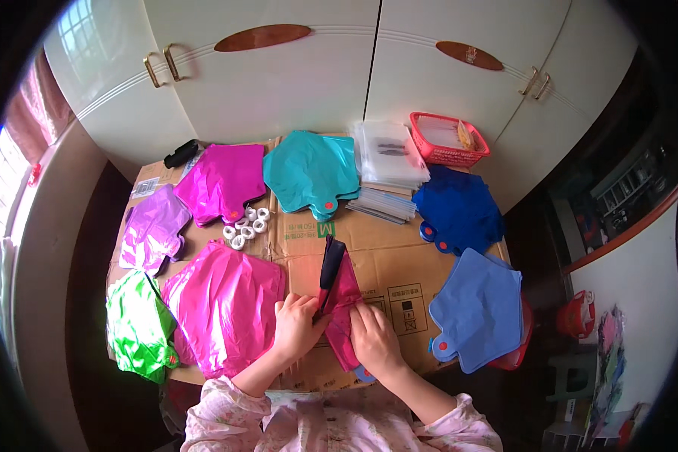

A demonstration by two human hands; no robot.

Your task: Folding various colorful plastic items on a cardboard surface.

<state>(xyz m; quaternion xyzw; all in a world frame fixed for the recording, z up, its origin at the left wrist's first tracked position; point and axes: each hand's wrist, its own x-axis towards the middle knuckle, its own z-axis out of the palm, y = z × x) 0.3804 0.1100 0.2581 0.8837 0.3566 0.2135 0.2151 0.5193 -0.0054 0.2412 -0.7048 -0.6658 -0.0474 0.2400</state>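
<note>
**Folded magenta foil sheet [342, 331] between both hands, lower centre of frame**

The sheet lies lengthwise at lower centre, with a narrow dark flap [331, 265] along its upper left side. The left hand [297, 328] closes narrowly, thumb and fingers on the sheet's left edge at the base of the flap. The right hand [375, 339] rests on the right edge, fingers bent and together; its thumb is hidden, so whether it pinches cannot be told. Both palms are concealed. A blue tab [364, 373] shows only partly below the right hand. The fisheye rim darkens the corners, and a red object [521, 343] at lower right is mostly covered by the light blue stack [478, 309].

Exposed cardboard [384, 260] extends above the hands and right toward the blue stacks. On the left, the large pink foil stack [226, 305] reaches close to the left hand. The table edge passes just below the hands.

Pink foil is glossy and creased; the light blue stack is matte, lobed and tabbed. White rings [239, 242] cluster at centre left. Clear flat bags [390, 151] and thin strips [383, 205] lie at upper centre, beside a red perforated basket [450, 156].
</note>
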